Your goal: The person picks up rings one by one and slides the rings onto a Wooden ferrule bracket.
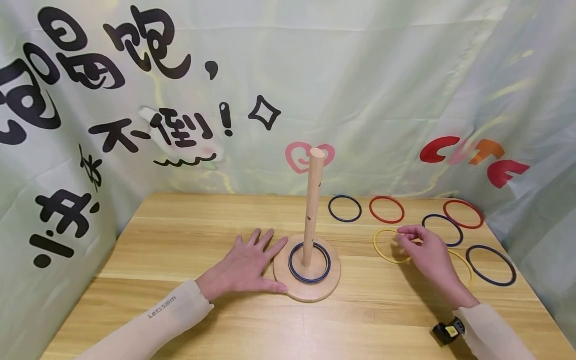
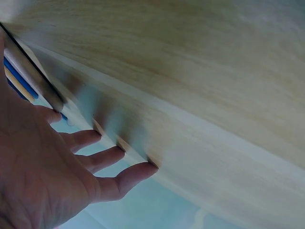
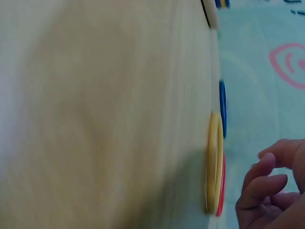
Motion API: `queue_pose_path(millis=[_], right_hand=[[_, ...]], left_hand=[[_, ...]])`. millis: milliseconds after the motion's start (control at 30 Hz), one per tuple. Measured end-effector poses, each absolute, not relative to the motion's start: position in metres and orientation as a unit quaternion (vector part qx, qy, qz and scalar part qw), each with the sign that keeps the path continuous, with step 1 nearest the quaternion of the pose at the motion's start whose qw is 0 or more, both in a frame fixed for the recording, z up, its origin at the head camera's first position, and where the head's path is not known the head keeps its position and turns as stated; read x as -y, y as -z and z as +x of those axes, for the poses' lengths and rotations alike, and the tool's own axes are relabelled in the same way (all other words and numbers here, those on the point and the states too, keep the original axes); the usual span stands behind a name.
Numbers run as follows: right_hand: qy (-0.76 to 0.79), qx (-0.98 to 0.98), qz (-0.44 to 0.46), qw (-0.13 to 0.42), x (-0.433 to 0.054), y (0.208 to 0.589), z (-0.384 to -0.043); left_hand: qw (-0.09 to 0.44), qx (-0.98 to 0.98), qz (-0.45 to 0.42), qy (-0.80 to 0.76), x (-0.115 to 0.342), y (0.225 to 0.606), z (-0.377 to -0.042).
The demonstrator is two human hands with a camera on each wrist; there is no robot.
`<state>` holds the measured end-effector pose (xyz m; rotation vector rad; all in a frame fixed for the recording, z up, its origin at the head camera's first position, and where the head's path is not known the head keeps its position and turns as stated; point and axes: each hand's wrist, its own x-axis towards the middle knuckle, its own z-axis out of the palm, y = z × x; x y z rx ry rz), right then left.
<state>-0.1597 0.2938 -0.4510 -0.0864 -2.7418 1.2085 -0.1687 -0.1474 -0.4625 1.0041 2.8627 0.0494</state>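
A wooden post (image 1: 313, 210) stands upright on a round wooden base (image 1: 283, 270). Around its foot lies a dark blue ring (image 1: 309, 281); the left wrist view shows blue and yellow edges there. My left hand (image 1: 247, 267) rests spread on the table at the base's left side, its thumb and index finger touching the rim. In its wrist view the left hand's fingers (image 2: 138, 174) are extended. My right hand (image 1: 425, 252) hovers over the right edge of a yellow ring (image 1: 377, 247). In the right wrist view, its fingers (image 3: 259, 188) curve loosely, apart from that flat-lying ring (image 3: 211, 164).
Behind the right hand lie a blue ring (image 1: 330, 210), a red ring (image 1: 371, 212), another blue ring (image 1: 460, 235) and another red ring (image 1: 481, 220). A second yellow ring (image 1: 470, 272) is partly hidden by the hand. Rightmost is a dark ring (image 1: 513, 275). A printed curtain (image 1: 382, 100) surrounds the table.
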Motion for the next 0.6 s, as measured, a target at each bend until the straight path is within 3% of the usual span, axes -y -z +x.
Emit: queue_pose_path(millis=[600], right_hand=[[-0.303, 0.952, -0.038, -0.017, -0.326, 0.453, -0.177]], left_hand=[[0.050, -0.942, 0.331, -0.017, 0.147, 0.463, -0.168]])
